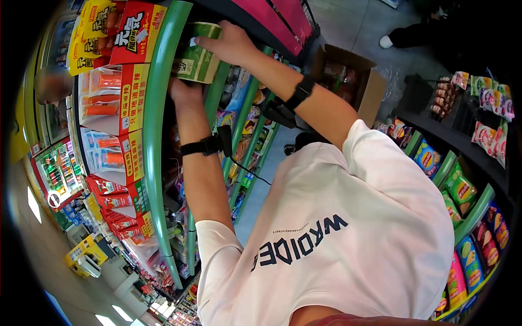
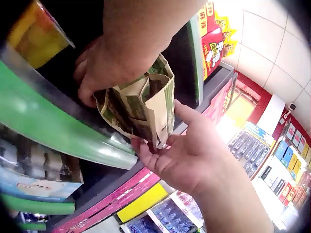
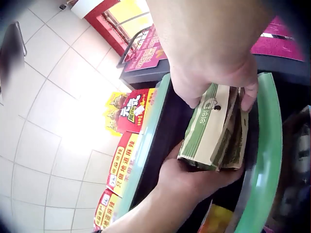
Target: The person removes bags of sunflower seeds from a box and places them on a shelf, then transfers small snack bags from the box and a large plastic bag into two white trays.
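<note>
Between both hands is a green-and-cream package point(image 1: 198, 60), tilted over a dark shelf space behind a green rail. In the left wrist view the package point(image 2: 160, 107) shows several folded cream and green layers. My right hand point(image 1: 231, 46) grips its upper end; in the right wrist view this hand point(image 3: 218, 73) reaches over it from above. My left hand point(image 1: 186, 93) holds the opposite end, and in the right wrist view the left hand point(image 3: 189, 182) curls round its lower edge. Part of the left fingers is hidden behind the package in the left wrist view.
Red and yellow snack boxes point(image 1: 131, 98) line the shelf's left side along the green rail point(image 1: 155, 136). Lower shelves with packets lie beneath the arms. An open cardboard box point(image 1: 375, 81) stands on the floor, near a rack of snack bags point(image 1: 462, 185). Another person's shoe point(image 1: 385, 42) shows at the top.
</note>
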{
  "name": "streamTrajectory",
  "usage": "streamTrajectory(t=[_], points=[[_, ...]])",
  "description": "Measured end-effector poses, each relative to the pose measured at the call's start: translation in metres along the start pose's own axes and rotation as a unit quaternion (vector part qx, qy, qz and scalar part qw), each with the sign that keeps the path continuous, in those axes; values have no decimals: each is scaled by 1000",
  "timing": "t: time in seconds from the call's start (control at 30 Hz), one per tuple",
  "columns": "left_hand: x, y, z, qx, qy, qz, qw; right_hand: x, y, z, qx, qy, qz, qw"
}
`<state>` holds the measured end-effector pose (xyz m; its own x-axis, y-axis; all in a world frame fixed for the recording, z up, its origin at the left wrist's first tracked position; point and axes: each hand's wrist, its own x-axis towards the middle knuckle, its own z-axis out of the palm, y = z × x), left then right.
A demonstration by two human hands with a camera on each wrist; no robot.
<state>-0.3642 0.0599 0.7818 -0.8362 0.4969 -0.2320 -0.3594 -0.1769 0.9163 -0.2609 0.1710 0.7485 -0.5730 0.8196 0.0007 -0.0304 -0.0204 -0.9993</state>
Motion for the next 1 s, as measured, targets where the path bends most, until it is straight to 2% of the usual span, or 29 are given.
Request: streamTrajectory(t=[0.07, 0.17, 0.3, 0.4, 0.47, 0.5, 0.57, 0.7, 0.77, 0.9, 1.0], points=[[10, 2, -3, 11, 8, 22, 1000, 8, -4, 2, -64, -33, 2, 997], [27, 6, -17, -3, 80, 15, 997, 28, 8, 15, -57, -75, -22, 995], [39, 14, -27, -7, 85, 5, 996, 43, 14, 25, -72, -67, -59, 993], [45, 19, -30, -9, 81, 2, 997, 52, 4, 21, -119, -119, -84, 982], [49, 20, -30, -8, 79, -1, 997, 51, -4, 14, -176, -217, -46, 959], [51, 22, -31, -6, 78, -4, 997, 54, 1, 18, -177, -218, -43, 959], [54, 23, -30, -7, 74, -8, 997, 66, 9, 25, -263, -250, -63, 930], [53, 27, -32, -6, 68, -15, 998, 63, 1, 24, -310, -230, -93, 918], [53, 28, -30, -7, 63, -20, 998, 69, -5, 18, -330, -299, -89, 891], [46, 30, -25, -11, 55, -30, 998, 75, 20, 37, -311, -271, -91, 906], [40, 33, -23, -15, 50, -38, 998, 77, 24, 41, -314, -244, -123, 909]])
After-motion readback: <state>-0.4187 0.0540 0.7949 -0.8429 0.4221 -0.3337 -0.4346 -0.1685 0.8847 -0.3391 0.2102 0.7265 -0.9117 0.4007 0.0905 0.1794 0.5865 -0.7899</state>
